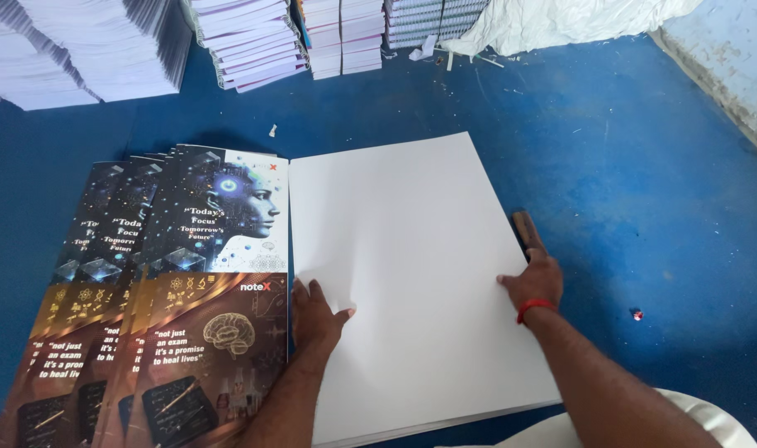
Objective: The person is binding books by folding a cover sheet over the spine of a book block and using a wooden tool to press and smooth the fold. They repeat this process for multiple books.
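A thick stack of blank white sheets point(411, 249) lies on the blue floor in front of me. My left hand point(314, 314) rests flat on the stack's left edge, fingers spread, beside a fanned pile of dark printed covers point(171, 282). My right hand point(533, 280), with a red thread at the wrist, is at the stack's right edge, thumb on the paper. Under its fingers lies a dark brown narrow object point(524, 231) on the floor; whether the hand grips it is unclear.
Stacks of bound white pages point(80, 50) and spiral notebooks point(254, 41) line the back. Crumpled white sheeting point(561, 21) lies at the back right. A pale wall base point(727, 58) runs along the right. A small red bit point(637, 314) sits on the floor.
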